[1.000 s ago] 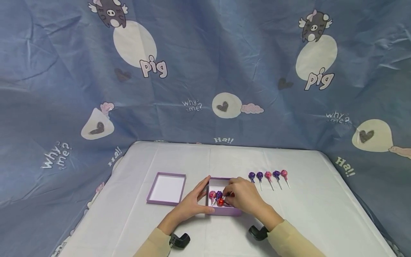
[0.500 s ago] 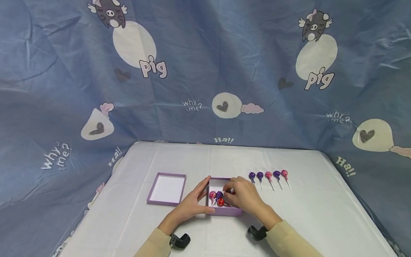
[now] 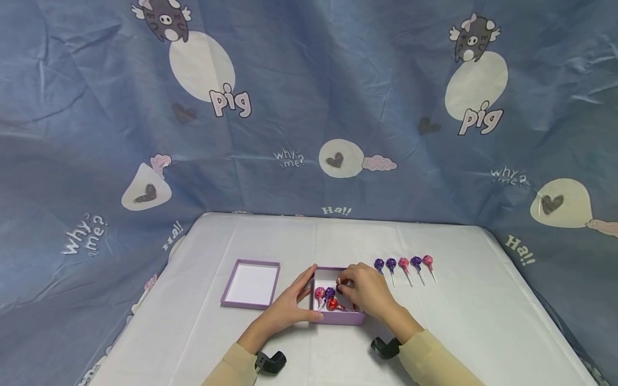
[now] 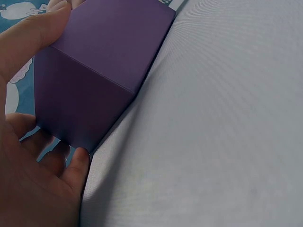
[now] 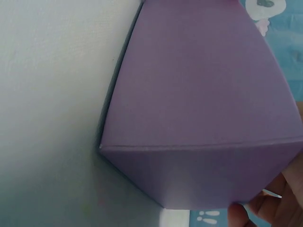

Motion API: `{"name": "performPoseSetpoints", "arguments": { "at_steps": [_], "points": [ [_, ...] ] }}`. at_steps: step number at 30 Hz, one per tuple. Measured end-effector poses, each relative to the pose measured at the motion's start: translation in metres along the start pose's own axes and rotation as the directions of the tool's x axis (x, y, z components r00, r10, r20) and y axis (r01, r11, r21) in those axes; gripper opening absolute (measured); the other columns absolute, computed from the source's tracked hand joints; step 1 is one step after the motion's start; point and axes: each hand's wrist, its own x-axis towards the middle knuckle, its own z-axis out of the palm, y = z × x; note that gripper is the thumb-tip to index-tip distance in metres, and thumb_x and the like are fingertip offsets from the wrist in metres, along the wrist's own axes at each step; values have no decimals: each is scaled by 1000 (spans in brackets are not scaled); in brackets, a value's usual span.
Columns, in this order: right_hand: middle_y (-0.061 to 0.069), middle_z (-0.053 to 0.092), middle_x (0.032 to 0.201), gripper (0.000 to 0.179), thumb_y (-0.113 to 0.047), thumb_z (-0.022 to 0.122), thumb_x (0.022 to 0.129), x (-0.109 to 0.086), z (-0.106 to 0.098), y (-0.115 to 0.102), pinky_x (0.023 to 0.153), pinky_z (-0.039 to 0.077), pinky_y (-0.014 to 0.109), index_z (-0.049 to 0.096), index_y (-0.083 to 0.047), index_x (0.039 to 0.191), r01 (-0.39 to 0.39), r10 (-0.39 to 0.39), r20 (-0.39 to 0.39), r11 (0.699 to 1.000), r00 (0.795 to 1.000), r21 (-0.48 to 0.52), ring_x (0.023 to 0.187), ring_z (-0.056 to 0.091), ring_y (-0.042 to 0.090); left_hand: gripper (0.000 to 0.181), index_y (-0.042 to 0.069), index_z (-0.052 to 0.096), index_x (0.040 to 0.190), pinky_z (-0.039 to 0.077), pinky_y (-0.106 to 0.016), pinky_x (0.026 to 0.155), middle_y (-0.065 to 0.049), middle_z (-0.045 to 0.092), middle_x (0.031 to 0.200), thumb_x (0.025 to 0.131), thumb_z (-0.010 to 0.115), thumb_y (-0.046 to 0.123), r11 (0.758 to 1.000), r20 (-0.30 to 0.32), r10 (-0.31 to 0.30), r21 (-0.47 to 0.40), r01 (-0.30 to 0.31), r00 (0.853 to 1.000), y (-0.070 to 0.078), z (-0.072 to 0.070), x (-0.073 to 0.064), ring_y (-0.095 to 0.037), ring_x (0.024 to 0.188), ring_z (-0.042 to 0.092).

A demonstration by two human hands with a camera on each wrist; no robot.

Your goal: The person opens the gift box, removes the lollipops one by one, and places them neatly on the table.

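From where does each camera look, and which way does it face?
Head: on the head, facing forward and down at the square purple cardboard box and white fabric tablecloth; left hand, right hand and beige fabric sleeves show.
Left wrist: on that wrist, facing the box's outer walls; the left hand shows.
Right wrist: on that wrist, facing outer walls too; part of the right hand shows.
Both wrist views share the box and tablecloth.
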Motion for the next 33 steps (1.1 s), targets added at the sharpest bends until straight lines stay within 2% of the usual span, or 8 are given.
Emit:
{"name": "performPoseSetpoints", "arguments": {
  "at_steps": [4, 10, 18, 23, 29, 33],
  "points": [
    [-20, 64, 82, 12, -21, 86, 80, -1, -2, 0, 65, 50, 22, 77, -26, 86, -21, 21, -15, 1000, 1000, 23, 76, 55, 1, 111, 44, 15, 159, 28, -29, 120, 8, 8, 168, 78, 89, 27, 1000, -2, 8, -8, -8, 1000, -1, 0, 0, -11, 151, 16],
    [-18, 67, 84, 12, -18, 85, 81, -2, -8, -1, 67, 52, 27, 77, -26, 85, -65, 68, -20, 992, 997, 111, 79, 62, 8, 113, 42, 13, 160, 26, -30, 121, -1, 5, 169, 78, 89, 25, 1000, 3, 24, -7, -23, 1000, -1, -1, 0, -12, 151, 13],
    [-19, 70, 87, 13, -15, 83, 83, -2, -16, 2, 62, 52, 25, 77, -25, 88, -73, 90, -63, 971, 994, 228, 73, 62, 9, 113, 42, 14, 160, 26, -27, 120, 5, 7, 168, 78, 89, 25, 1000, 12, 22, -19, -22, 1000, -1, -3, 1, -12, 151, 13],
    [-23, 68, 84, 14, -15, 83, 83, -2, -22, 3, 69, 55, 28, 77, -26, 88, -81, 106, -86, 963, 991, 259, 75, 63, 6, 113, 42, 14, 160, 26, -26, 119, 6, 7, 168, 77, 90, 27, 1000, 7, 13, -17, -13, 1000, 1, -2, 0, -12, 151, 13],
    [-21, 67, 79, 14, -13, 83, 83, -2, -31, 5, 70, 59, 39, 76, -24, 86, -88, 131, -133, 953, 982, 290, 76, 62, 4, 114, 42, 16, 160, 27, -26, 119, 10, 11, 167, 76, 91, 25, 1000, -6, 8, -19, -8, 1000, 1, -1, 1, -11, 150, 16],
    [-19, 68, 80, 13, -13, 81, 84, -2, -36, 7, 71, 60, 41, 76, -24, 87, -111, 157, -140, 950, 978, 294, 76, 62, 4, 114, 41, 17, 160, 27, -27, 119, 6, 10, 168, 75, 91, 21, 999, -9, 16, -32, -16, 1000, 0, -1, 1, -12, 151, 17]
  ]
}}
